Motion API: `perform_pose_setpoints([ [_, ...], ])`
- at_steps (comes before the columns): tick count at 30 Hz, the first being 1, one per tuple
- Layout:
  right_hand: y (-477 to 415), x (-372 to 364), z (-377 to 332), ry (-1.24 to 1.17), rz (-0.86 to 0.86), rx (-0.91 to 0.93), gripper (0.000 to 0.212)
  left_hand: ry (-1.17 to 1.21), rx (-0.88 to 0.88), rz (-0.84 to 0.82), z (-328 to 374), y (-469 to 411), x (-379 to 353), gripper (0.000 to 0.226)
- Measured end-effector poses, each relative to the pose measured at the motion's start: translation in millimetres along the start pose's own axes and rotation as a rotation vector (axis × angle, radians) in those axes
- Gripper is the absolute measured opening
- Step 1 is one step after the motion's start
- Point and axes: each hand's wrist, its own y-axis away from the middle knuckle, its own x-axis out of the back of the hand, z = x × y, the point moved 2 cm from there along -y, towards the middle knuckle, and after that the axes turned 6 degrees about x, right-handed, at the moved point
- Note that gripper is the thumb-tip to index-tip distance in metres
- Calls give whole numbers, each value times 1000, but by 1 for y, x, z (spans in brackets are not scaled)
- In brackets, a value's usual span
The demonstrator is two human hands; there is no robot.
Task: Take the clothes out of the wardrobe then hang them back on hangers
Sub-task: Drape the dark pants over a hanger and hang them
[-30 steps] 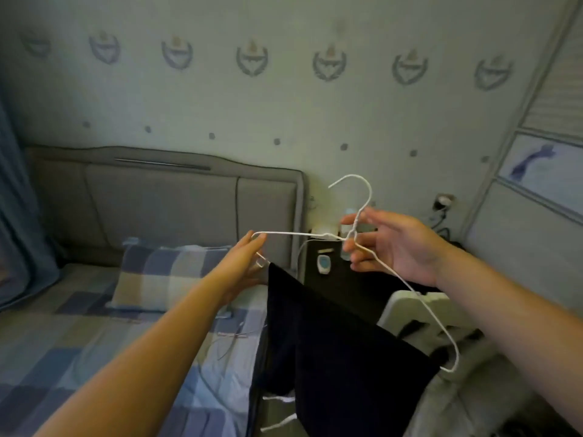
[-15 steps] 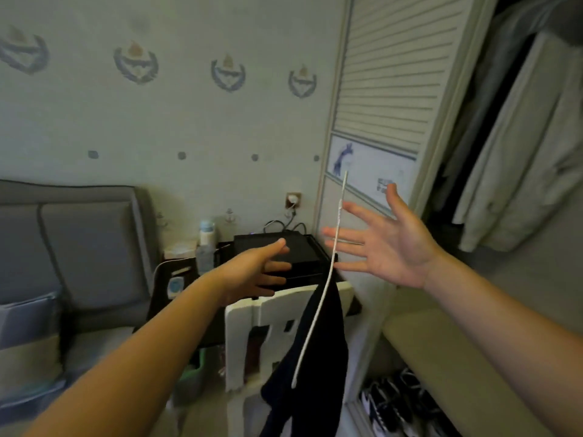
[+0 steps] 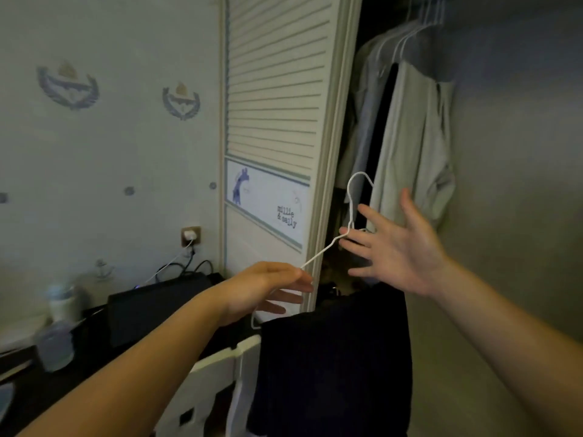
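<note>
Head view: a second ago the person faced a bed. Now the look has swung round to the white slatted wardrobe door (image 3: 274, 89) and the pale clothes (image 3: 410, 137) hanging in the dark gap beside it.

The thin white wire hanger (image 3: 321, 254) has come along too. The dark cloth garment (image 3: 334, 357) hangs from it, just in front of the gap.

The left hand (image 3: 268, 287) pinches the hanger's sloping wire. The right hand (image 3: 400, 247) is spread flat and touches the hanger's neck (not gripping it).

So hooking it up inside looks like the next job.

The door panel (image 3: 286, 216) reads "mille & sally".
</note>
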Motion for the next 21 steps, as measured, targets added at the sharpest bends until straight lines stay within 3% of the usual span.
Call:
perform_pose_setpoints([
  [11,-58,72,-114,178,322,258,100,-125,-282,-42,116,-157,29,25],
  [21,-121,99,-242,253,460,444,94,-172,-526,-11,254,-261,43,26],
])
